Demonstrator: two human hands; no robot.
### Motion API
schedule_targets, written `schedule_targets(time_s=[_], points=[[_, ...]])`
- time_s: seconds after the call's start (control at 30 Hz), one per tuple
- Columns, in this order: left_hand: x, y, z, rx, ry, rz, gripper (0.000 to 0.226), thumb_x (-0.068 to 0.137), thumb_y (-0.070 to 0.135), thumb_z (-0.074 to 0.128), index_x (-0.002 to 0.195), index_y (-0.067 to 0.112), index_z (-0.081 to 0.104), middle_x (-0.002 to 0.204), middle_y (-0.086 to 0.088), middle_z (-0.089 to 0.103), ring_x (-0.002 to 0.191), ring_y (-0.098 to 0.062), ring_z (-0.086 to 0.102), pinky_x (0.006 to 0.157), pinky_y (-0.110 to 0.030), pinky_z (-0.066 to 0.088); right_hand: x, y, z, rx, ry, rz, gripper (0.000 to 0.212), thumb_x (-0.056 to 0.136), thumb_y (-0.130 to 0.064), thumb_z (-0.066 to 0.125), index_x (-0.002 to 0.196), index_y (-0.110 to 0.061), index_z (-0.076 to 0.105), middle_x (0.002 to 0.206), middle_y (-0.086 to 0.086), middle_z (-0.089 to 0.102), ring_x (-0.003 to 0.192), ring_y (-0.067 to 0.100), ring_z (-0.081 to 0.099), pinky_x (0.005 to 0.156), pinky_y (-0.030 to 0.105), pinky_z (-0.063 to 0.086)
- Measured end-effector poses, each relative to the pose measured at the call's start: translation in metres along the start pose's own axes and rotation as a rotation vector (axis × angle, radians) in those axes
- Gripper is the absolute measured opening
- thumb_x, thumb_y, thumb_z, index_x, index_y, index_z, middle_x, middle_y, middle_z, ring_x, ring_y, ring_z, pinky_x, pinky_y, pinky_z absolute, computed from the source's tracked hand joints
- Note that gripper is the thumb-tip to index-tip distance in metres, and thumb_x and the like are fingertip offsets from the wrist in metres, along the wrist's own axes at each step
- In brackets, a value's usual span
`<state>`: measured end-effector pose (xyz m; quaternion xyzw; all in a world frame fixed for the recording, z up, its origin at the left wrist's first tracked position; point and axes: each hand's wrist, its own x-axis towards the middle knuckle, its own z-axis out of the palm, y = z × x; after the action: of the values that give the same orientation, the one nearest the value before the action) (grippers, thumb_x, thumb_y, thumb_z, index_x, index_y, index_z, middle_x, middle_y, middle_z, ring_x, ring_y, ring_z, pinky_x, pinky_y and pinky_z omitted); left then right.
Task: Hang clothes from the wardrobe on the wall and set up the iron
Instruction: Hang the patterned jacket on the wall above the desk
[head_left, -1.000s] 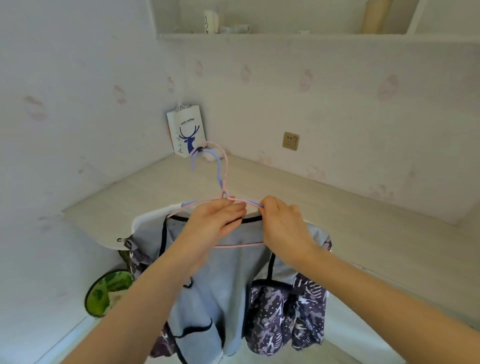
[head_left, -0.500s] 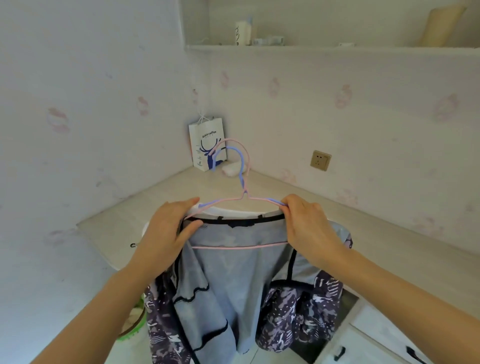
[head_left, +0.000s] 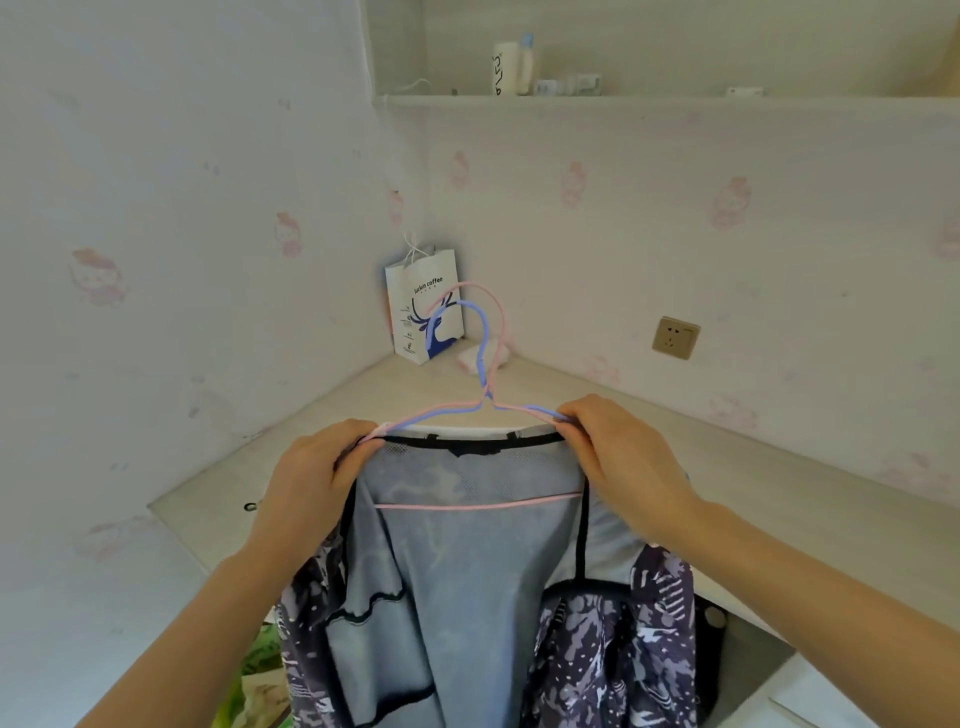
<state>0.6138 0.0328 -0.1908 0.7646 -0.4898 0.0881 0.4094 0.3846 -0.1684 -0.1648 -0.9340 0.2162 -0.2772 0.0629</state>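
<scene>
Two bare hands are holding two thin wire hangers stacked together, one pink-coated hanger (head_left: 478, 505) and one blue-coated hanger (head_left: 480, 322), above the pale wood-grain desk (head_left: 779, 467); the left hand (head_left: 311, 483) is curling its fingers round the left shoulder while the right hand (head_left: 618, 462) is pinching the right shoulder. One jacket (head_left: 467, 597), smooth grey-blue lining with black edging inside and purple patterned fabric outside, is hanging open from them. Behind, one white paper bag (head_left: 410, 291) printed with a blue deer is standing upright in the corner, near one beige square wall socket (head_left: 675, 338).
</scene>
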Motion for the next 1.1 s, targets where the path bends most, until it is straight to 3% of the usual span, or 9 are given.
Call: schedule_targets(time_s=[0.13,0.23,0.43,0.5,0.63,0.73,0.87,1.1], points=[[0.015,-0.028,-0.009,-0.002,0.032,-0.026,0.012,0.093,0.021,0.057,0.096,0.026,0.068,0.085,0.039,0.059,0.078,0.012,0.055,0.070,-0.009,0.040,0.015,0.002,0.020,0.001,0.032,0.009,0.034,0.095,-0.038,0.047,0.121,-0.018,0.053,0.107,-0.001,0.059,0.094,0.019,0.060,0.072,0.034,0.048],[0.025,-0.048,-0.015,0.005,0.039,-0.029,0.011,0.093,0.022,0.058,0.096,0.025,0.069,0.082,0.041,0.058,0.075,0.014,0.055,0.069,-0.008,0.040,0.028,0.003,0.037,-0.062,0.026,-0.025,0.038,0.094,-0.041,0.043,0.120,-0.015,0.055,0.103,0.003,0.060,0.087,0.025,0.061,0.068,0.035,0.048],[0.056,-0.077,-0.016,0.045,0.045,-0.036,0.011,0.093,0.025,0.058,0.095,0.027,0.069,0.075,0.032,0.060,0.071,0.010,0.055,0.064,-0.010,0.038,0.069,0.004,0.070,-0.123,0.068,-0.082,0.036,0.095,-0.035,0.034,0.112,-0.012,0.058,0.095,0.006,0.059,0.075,0.028,0.060,0.056,0.038,0.051],[0.070,-0.086,-0.015,0.078,0.057,-0.038,0.011,0.093,0.028,0.058,0.095,0.028,0.069,0.067,0.020,0.061,0.066,0.001,0.055,0.062,-0.020,0.040,0.087,0.006,0.079,-0.123,0.095,-0.072,0.034,0.096,-0.032,0.037,0.111,-0.011,0.059,0.093,0.006,0.060,0.074,0.029,0.060,0.055,0.040,0.051],[0.107,-0.105,-0.012,0.156,0.081,-0.035,0.016,0.095,0.033,0.054,0.099,0.026,0.068,0.076,0.007,0.067,0.070,-0.019,0.059,0.062,-0.031,0.042,0.131,0.013,0.099,-0.114,0.136,-0.076,0.036,0.098,-0.033,0.033,0.111,-0.012,0.059,0.091,0.005,0.057,0.068,0.026,0.056,0.051,0.039,0.049],[0.139,-0.124,-0.003,0.230,0.121,-0.032,0.019,0.095,0.035,0.051,0.101,0.026,0.067,0.082,0.006,0.069,0.074,-0.021,0.060,0.061,-0.029,0.037,0.167,0.024,0.116,-0.107,0.155,-0.088,0.032,0.097,-0.029,0.038,0.114,-0.011,0.059,0.094,0.006,0.059,0.068,0.026,0.056,0.051,0.038,0.049],[0.185,-0.156,0.016,0.295,0.180,0.035,0.028,0.096,0.038,0.045,0.102,0.022,0.067,0.088,0.004,0.060,0.072,-0.027,0.060,0.064,-0.035,0.045,0.224,0.044,0.145,-0.110,0.176,-0.115,0.030,0.097,-0.027,0.039,0.114,-0.012,0.059,0.089,0.006,0.059,0.066,0.026,0.055,0.046,0.036,0.047],[0.261,-0.219,0.063,0.342,0.179,-0.047,0.031,0.095,0.039,0.043,0.108,0.023,0.065,0.093,0.003,0.059,0.078,-0.026,0.061,0.065,-0.037,0.049,0.317,0.088,0.210,-0.095,0.127,-0.164,0.024,0.095,-0.024,0.043,0.113,-0.016,0.056,0.088,0.003,0.056,0.069,0.023,0.052,0.045,0.031,0.040]])
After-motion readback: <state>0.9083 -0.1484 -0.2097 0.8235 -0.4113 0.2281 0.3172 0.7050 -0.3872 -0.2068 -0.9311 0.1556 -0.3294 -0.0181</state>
